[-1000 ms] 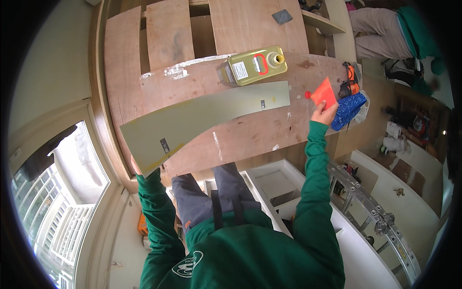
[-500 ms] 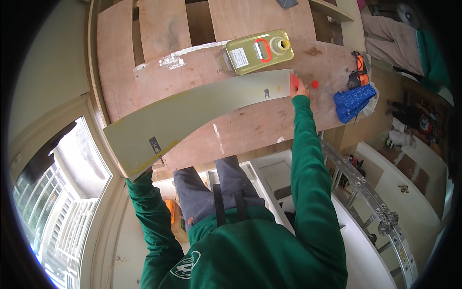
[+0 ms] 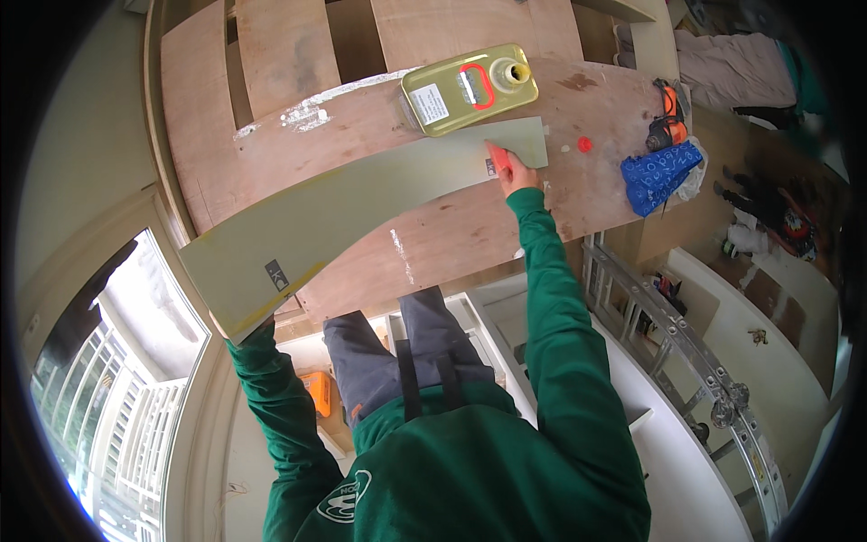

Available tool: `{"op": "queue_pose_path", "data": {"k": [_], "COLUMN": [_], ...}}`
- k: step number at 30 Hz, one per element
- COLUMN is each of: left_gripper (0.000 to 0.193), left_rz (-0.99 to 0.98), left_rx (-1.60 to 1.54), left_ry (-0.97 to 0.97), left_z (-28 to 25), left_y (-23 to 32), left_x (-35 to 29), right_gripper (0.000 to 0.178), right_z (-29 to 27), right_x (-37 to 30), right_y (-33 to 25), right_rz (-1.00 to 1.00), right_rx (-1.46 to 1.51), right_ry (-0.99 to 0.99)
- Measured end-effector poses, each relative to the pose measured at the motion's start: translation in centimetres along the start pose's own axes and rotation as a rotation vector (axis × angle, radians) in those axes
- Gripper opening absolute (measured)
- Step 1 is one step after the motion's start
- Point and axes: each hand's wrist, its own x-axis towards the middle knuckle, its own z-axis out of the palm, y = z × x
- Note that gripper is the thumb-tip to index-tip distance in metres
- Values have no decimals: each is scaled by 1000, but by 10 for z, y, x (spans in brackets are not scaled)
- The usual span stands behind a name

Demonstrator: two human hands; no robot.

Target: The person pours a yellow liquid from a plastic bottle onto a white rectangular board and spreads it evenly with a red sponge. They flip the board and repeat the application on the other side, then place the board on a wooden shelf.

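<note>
The person's right hand (image 3: 518,174) is closed around a flat, red-orange scraper (image 3: 498,155), which stands over the near side of a long, curved, grey-green panel (image 3: 357,194), close to its right end and over a small dark printed mark. The panel lies along the reddish-brown plywood tabletop (image 3: 456,230), its narrower right end farther away and its broader left end reaching past the near left edge. Faint yellow streaks run along its borders. The left hand is hidden at that broad end, so its grip cannot be told; only a dark green sleeve (image 3: 256,348) shows there.

Just beyond the panel's far edge stands a gold-green rectangular metal can (image 3: 452,116), with a red handle (image 3: 488,88) and an uncapped round spout on its top face; whether can and panel touch is unclear. To the right of the panel, a small round red cap (image 3: 584,144) rests on the tabletop. Farther right are an orange-and-black power tool (image 3: 666,129) and, nearer, a blue patterned bag (image 3: 657,177). A silver metal ladder (image 3: 670,336) stands at the near right, and another person's beige-trousered legs (image 3: 733,70) show at the far right.
</note>
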Motion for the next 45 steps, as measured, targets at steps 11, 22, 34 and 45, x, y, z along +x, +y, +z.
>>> {"op": "queue_pose_path", "data": {"k": [11,22,34,45], "left_gripper": [64,76,74,72], "left_rz": [-26,-179,-122,-154], "left_rx": [-29,-591,-1065,-850], "left_ry": [36,150,-263,90], "left_z": [-12,14,-71,-144], "left_y": [7,61,18,12], "left_x": [4,14,7,-16], "right_gripper": [35,25,27,33], "right_z": [-29,-19,-31,17], "right_x": [55,61,44,60], "right_y": [106,126,110,57], "right_rz": [104,157,83,-46], "right_rx": [178,928,935,698], "right_ry": [232,194,109,11]}}
